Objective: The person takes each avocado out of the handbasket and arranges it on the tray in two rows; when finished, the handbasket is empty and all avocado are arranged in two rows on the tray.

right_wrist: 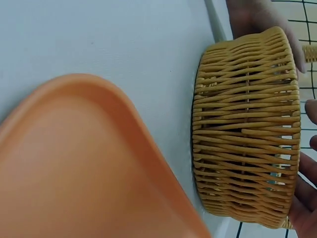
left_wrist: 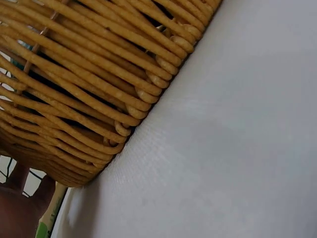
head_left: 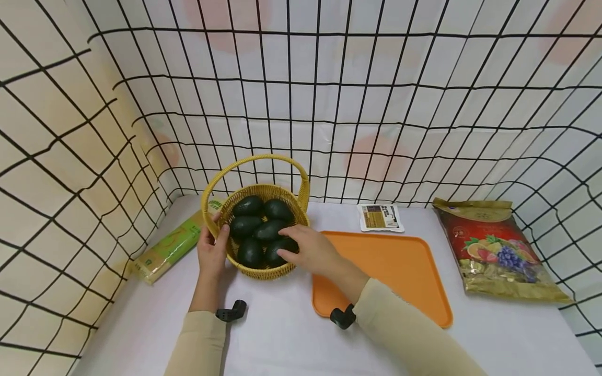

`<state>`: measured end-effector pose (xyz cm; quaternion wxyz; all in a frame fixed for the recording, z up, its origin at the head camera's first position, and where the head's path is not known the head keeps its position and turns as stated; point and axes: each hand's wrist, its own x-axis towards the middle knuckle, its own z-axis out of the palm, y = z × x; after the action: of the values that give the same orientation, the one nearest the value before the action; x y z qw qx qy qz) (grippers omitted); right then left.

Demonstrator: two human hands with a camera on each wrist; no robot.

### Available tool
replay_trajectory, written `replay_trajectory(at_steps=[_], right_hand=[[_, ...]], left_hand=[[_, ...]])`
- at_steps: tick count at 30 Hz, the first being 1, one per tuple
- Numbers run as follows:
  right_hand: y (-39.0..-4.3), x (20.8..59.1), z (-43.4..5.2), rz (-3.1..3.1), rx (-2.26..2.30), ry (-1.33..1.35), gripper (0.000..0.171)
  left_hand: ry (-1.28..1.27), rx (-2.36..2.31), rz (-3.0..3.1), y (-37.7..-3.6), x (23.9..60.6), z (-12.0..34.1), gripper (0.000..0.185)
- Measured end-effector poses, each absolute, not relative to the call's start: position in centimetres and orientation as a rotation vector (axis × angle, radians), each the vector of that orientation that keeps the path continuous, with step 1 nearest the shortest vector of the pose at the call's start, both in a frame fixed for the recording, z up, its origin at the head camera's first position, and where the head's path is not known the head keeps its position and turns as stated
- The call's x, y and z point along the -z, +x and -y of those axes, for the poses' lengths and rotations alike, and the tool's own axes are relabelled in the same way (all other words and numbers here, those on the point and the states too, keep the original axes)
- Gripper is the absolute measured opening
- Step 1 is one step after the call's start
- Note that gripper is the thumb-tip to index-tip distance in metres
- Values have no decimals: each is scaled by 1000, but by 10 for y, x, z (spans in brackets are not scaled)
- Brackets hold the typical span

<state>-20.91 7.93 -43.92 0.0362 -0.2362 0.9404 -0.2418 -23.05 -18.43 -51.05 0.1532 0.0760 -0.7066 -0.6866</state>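
A yellow woven basket [head_left: 264,272] with an arched handle [head_left: 256,157] stands on the table and holds several dark green avocados [head_left: 247,205]. My left hand [head_left: 212,255] grips its left side near the foot of the handle, thumb at the rim. From the right, my right hand [head_left: 312,248] reaches over the rim, thumb and fingers around the front right avocado [head_left: 277,254]. In the right wrist view, the basket wall [right_wrist: 245,129] hides the fruit, and part of my right hand [right_wrist: 304,196] shows beside the rim. The left wrist view shows the wickerwork [left_wrist: 94,64] up close.
An orange tray [head_left: 400,261] lies right of the basket, under my right forearm. Behind it is a small white packet [head_left: 380,218]. A red and gold fruit-print bag [head_left: 498,250] lies far right, a green package [head_left: 171,248] at left. Black wire mesh [head_left: 329,83] surrounds the table.
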Motion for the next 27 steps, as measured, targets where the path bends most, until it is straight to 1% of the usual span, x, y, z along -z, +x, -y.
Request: replay_trajectory(at_steps=[4, 9, 15, 27], right_hand=[[-212, 438, -72, -2895, 583, -748, 55], [-219, 436, -67, -2865, 518, -784, 58], [-228, 435, -61, -2795, 484, -748, 58], [-236, 424, -46, -2684, 240, -687, 66]], left_hand=[[216, 1980, 2017, -232, 511, 187, 46], [229, 1986, 1991, -233, 511, 187, 44], [202, 1994, 1961, -232, 510, 185, 44], [185, 2004, 1940, -233, 513, 187, 43]])
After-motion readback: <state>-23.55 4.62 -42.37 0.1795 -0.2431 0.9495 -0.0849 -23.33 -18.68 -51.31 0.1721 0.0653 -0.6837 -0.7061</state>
